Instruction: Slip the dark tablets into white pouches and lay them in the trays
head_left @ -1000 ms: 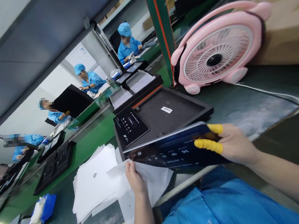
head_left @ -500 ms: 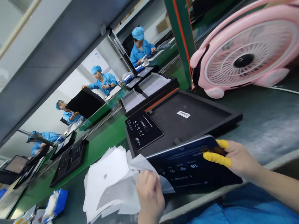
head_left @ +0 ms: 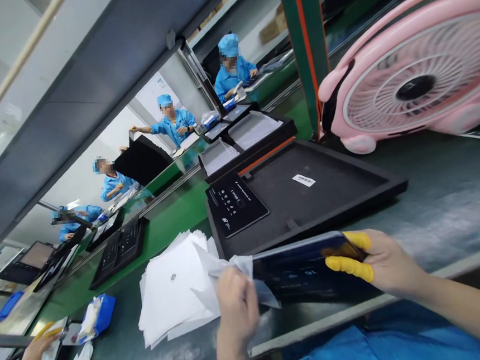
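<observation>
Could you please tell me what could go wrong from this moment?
The held tablet might slip: the right hand, with yellow finger cots, grips it at one end, near the bench edge. The translucent sheet might tear or crease, since the left hand bunches it. The stack of white sheets might get disturbed, being uneven and beside that hand.

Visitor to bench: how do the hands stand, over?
Right hand gripping tablet at one end. Left hand closed on thin white sheet. Sheet bunched at tablet's other end; black tray just beyond.
</observation>
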Available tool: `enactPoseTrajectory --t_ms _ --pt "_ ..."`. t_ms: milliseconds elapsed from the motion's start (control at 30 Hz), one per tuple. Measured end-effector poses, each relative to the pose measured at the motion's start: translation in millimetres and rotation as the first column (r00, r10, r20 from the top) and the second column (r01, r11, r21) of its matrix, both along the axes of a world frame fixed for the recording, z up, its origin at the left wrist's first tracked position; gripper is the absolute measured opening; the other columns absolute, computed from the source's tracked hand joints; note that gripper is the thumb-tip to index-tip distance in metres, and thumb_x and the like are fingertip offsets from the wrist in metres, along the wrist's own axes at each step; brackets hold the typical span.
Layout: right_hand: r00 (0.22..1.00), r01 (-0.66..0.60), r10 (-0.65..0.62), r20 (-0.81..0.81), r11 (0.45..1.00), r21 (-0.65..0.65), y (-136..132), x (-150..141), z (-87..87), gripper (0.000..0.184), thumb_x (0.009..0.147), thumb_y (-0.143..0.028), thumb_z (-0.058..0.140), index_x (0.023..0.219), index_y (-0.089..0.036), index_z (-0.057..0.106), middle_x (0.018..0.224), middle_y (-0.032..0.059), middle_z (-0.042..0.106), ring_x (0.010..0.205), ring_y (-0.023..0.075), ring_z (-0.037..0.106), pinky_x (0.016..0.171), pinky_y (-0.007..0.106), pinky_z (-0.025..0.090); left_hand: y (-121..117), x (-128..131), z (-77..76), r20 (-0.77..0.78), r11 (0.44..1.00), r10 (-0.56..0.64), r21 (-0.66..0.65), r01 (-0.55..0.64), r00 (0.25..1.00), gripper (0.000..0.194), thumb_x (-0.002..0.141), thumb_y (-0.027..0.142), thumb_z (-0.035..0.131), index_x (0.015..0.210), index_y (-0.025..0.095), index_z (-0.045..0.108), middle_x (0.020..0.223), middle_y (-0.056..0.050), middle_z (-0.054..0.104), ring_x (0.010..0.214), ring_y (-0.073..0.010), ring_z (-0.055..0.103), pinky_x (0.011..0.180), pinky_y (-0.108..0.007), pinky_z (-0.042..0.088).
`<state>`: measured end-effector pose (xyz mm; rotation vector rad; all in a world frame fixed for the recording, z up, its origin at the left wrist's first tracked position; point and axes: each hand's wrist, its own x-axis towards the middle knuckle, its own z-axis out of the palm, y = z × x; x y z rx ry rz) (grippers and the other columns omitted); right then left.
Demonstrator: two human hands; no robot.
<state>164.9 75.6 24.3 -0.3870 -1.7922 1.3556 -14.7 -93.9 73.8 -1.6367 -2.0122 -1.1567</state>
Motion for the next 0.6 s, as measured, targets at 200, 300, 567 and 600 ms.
enactPoseTrajectory --t_ms 200,300,567,600 --pt "0.999 0.040 -0.049 -0.005 0.875 -0.483 1 -19 -18.3 0.042 0.049 -0.051 0.076 0.071 -0.016 0.066 0.066 0.0046 0.066 0.066 0.0228 0.064 0.058 0.031 0.053 5 32 -19.7 -0.262 0.986 -0.147 -0.109 0.122 0.954 0.024 0.082 0.006 0.035 0.063 0.020 0.037 0.056 0.000 0.041 0.053 -0.0119 0.040 0.048 -0.024 0.030" --pt "0.990 0.106 -0.140 -0.031 0.857 -0.504 0 -26 -17.8 0.045 0.045 -0.053 0.076 0.068 -0.016 0.064 0.068 0.0056 0.067 0.066 0.0229 0.063 0.061 0.032 0.054 7 34 -24.8 -0.300 0.983 -0.149 -0.152 0.107 0.942 0.024 0.081 0.005 0.036 0.063 0.020 0.037 0.056 0.000 0.042 0.052 -0.0126 0.040 0.049 -0.025 0.029" --pt "0.994 -0.063 0.029 -0.105 0.939 -0.337 -27 -43 -4.9 0.034 0.055 -0.044 0.074 0.074 -0.017 0.067 0.073 0.0049 0.069 0.072 0.0236 0.065 0.069 0.032 0.054 27 -7 10.7 -0.059 0.997 0.058 0.048 -0.055 0.997 0.024 0.085 0.014 0.039 0.062 0.020 0.043 0.056 0.001 0.043 0.053 -0.0121 0.042 0.051 -0.024 0.032" --pt "0.992 -0.105 0.078 -0.095 0.940 -0.324 -29 -44 -4.7 0.034 0.055 -0.044 0.074 0.075 -0.017 0.067 0.073 0.0049 0.069 0.072 0.0237 0.065 0.069 0.032 0.054 27 -9 12.2 0.040 0.993 0.103 0.062 -0.105 0.994 0.025 0.086 0.018 0.041 0.061 0.020 0.044 0.057 0.001 0.044 0.053 -0.0117 0.042 0.052 -0.024 0.033"
